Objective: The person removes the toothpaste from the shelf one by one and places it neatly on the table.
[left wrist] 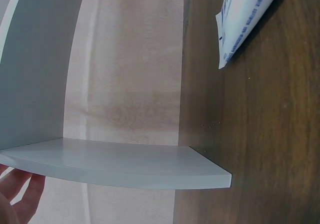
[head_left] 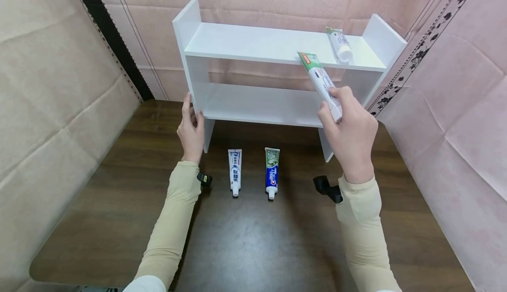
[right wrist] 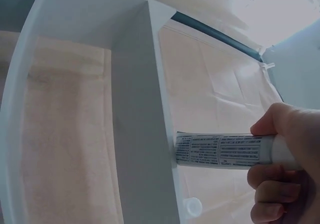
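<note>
My right hand grips a white toothpaste tube with a green end by its cap end. The tube's flat green end points up and left, overlapping the front edge of the upper shelf in the head view. In the right wrist view, printed text covers the side of the held tube. My left hand touches the left side panel of a white two-tier shelf. Another white and green toothpaste tube lies on the upper shelf at the right, cap toward me.
Two more toothpaste tubes lie on the brown wooden table before the shelf: a white and blue tube and a green and blue tube, caps toward me. Pink cloth hangs behind the shelf and at the sides.
</note>
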The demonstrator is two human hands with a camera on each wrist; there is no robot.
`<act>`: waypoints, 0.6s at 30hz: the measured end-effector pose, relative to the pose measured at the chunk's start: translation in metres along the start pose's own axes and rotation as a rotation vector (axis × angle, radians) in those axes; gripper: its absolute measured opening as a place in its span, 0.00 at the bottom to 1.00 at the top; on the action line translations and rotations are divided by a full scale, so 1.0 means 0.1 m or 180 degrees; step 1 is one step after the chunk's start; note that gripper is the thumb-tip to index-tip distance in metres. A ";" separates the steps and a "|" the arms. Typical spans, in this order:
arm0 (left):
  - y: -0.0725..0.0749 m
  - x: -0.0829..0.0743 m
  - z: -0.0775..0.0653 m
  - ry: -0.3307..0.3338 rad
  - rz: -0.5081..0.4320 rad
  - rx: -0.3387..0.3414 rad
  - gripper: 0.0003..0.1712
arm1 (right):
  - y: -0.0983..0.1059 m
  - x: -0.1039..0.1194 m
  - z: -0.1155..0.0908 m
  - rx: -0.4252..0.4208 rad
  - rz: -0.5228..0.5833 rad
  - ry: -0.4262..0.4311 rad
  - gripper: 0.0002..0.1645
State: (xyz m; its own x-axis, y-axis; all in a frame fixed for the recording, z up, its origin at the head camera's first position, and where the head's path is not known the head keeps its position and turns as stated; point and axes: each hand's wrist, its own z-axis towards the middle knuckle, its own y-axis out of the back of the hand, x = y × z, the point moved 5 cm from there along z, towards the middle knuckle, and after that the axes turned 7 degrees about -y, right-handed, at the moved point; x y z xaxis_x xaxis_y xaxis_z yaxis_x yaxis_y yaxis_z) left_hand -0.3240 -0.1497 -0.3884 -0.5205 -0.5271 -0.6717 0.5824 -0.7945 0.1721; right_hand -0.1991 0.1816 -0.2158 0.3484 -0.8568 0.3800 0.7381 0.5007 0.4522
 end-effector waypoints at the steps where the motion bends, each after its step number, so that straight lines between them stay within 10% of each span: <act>1: 0.00 0.00 0.00 0.0011 0.0005 0.0005 0.30 | 0.03 0.00 -0.03 -0.0057 0.0044 -0.0018 0.16; 9: -0.01 0.01 0.00 0.0046 0.0007 0.0026 0.31 | 0.24 -0.05 -0.26 -0.0281 0.0291 -0.0177 0.14; 18: -0.01 0.00 0.01 -0.0020 -0.0020 -0.0040 0.30 | 0.07 -0.30 -0.55 0.0449 -0.0072 -0.0316 0.08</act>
State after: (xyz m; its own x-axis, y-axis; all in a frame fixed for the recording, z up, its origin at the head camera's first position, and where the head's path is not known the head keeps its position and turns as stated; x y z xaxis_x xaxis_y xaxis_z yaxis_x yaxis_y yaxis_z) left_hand -0.3249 -0.1490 -0.3880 -0.5282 -0.5239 -0.6682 0.5868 -0.7940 0.1587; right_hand -0.1729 0.2038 -0.2687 0.2687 -0.8552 0.4431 0.6543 0.4997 0.5676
